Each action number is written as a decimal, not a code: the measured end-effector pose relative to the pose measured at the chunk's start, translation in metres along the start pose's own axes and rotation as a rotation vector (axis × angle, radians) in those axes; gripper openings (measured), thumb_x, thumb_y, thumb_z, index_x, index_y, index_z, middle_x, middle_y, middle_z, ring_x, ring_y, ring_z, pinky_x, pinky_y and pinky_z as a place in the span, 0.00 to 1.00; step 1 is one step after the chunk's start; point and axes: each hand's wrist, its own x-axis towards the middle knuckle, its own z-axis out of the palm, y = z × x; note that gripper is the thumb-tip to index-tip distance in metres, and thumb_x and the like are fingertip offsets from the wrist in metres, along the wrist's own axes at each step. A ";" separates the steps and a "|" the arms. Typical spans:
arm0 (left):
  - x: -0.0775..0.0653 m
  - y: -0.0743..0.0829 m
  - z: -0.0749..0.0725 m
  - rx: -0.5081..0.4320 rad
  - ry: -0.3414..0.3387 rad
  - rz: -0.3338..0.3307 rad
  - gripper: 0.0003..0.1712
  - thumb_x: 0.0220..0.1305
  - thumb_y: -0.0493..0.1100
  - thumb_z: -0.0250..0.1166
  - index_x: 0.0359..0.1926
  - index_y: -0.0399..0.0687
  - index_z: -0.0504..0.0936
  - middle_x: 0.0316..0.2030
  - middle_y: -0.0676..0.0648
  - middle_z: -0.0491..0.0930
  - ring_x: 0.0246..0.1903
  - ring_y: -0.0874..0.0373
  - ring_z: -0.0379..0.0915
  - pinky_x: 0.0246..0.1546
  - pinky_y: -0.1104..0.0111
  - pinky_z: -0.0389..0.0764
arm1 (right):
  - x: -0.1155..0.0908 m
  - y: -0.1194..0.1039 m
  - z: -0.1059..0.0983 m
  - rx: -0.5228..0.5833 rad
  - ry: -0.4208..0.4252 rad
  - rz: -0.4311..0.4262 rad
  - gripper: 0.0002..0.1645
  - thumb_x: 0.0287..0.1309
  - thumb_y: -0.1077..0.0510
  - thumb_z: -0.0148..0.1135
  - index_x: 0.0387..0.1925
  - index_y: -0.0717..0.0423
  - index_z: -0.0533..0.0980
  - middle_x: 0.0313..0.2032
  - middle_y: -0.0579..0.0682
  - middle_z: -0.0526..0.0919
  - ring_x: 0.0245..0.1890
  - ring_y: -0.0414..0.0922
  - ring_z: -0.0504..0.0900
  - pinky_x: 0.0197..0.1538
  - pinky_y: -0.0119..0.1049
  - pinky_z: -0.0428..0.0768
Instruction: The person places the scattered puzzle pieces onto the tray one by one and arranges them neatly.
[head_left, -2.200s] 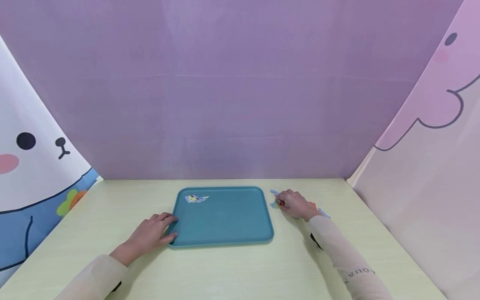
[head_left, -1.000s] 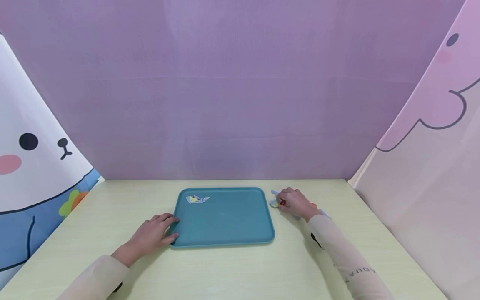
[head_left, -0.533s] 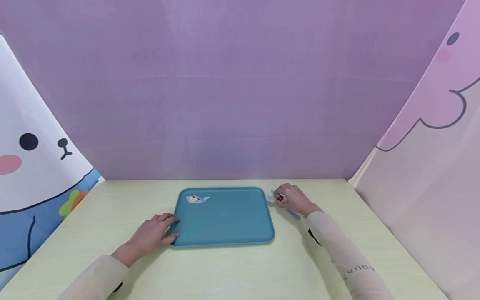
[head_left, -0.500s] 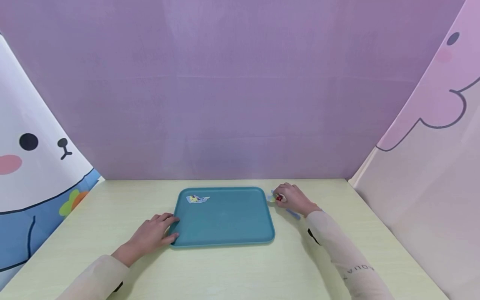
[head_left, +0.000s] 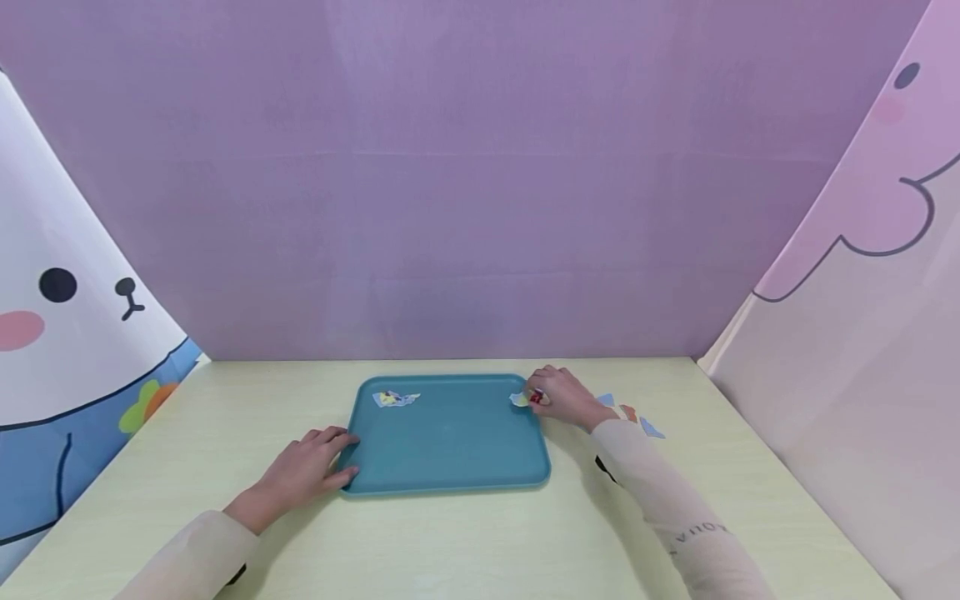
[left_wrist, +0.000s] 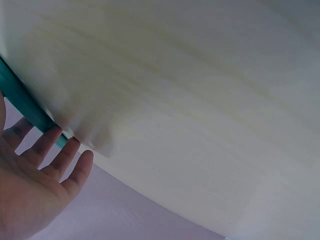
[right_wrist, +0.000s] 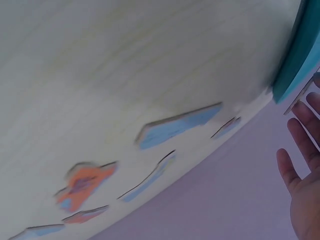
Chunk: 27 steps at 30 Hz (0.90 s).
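Note:
My right hand (head_left: 566,398) pinches a thin, irregular puzzle piece (head_left: 519,400) printed light blue, yellow and red. It holds this piece over the right end of a teal tray (head_left: 450,454); whether piece and tray touch I cannot tell. Only the edge of the held piece (right_wrist: 298,101) shows in the right wrist view. Another blue and yellow puzzle piece (head_left: 393,399) lies at the tray's back left. My left hand (head_left: 296,471) rests on the tray's left rim with its fingers spread. In the left wrist view, the fingertips touch the teal rim (left_wrist: 22,102).
Several puzzle pieces lie on the pale table (head_left: 442,550) right of the tray, among them an orange one (right_wrist: 85,186) and a blue one (right_wrist: 180,126). A purple screen (head_left: 465,208) stands behind the table. Cartoon-printed cloths (head_left: 60,367) flank both sides.
My right hand has lifted the puzzle piece from the table and carried it left over the tray's right edge. Pieces once hidden beneath the forearm now show. My left hand stays put.

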 end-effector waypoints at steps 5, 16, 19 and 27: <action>0.000 0.000 0.000 -0.001 0.012 0.003 0.27 0.53 0.54 0.65 0.50 0.43 0.77 0.49 0.41 0.75 0.45 0.42 0.73 0.36 0.50 0.76 | 0.010 -0.009 0.005 -0.011 -0.061 0.013 0.15 0.51 0.55 0.64 0.42 0.53 0.79 0.41 0.47 0.81 0.45 0.44 0.75 0.50 0.45 0.71; 0.000 -0.001 0.003 -0.006 0.011 -0.006 0.27 0.53 0.54 0.66 0.50 0.43 0.77 0.50 0.41 0.75 0.46 0.43 0.73 0.37 0.50 0.76 | 0.031 -0.031 0.012 -0.047 -0.119 -0.023 0.14 0.53 0.52 0.63 0.42 0.49 0.79 0.42 0.44 0.80 0.45 0.42 0.74 0.53 0.46 0.70; 0.000 -0.001 0.003 -0.004 0.010 -0.006 0.27 0.53 0.54 0.66 0.50 0.44 0.77 0.50 0.41 0.75 0.46 0.43 0.73 0.36 0.50 0.76 | 0.037 -0.037 0.014 -0.056 -0.128 -0.039 0.14 0.53 0.51 0.62 0.42 0.49 0.79 0.42 0.43 0.80 0.45 0.42 0.74 0.54 0.46 0.70; 0.000 -0.001 0.002 -0.002 0.015 -0.004 0.27 0.52 0.54 0.66 0.50 0.44 0.77 0.49 0.42 0.76 0.45 0.43 0.74 0.35 0.51 0.76 | 0.053 -0.054 0.016 -0.085 -0.149 -0.083 0.14 0.55 0.50 0.61 0.43 0.47 0.78 0.42 0.42 0.80 0.43 0.40 0.73 0.51 0.42 0.70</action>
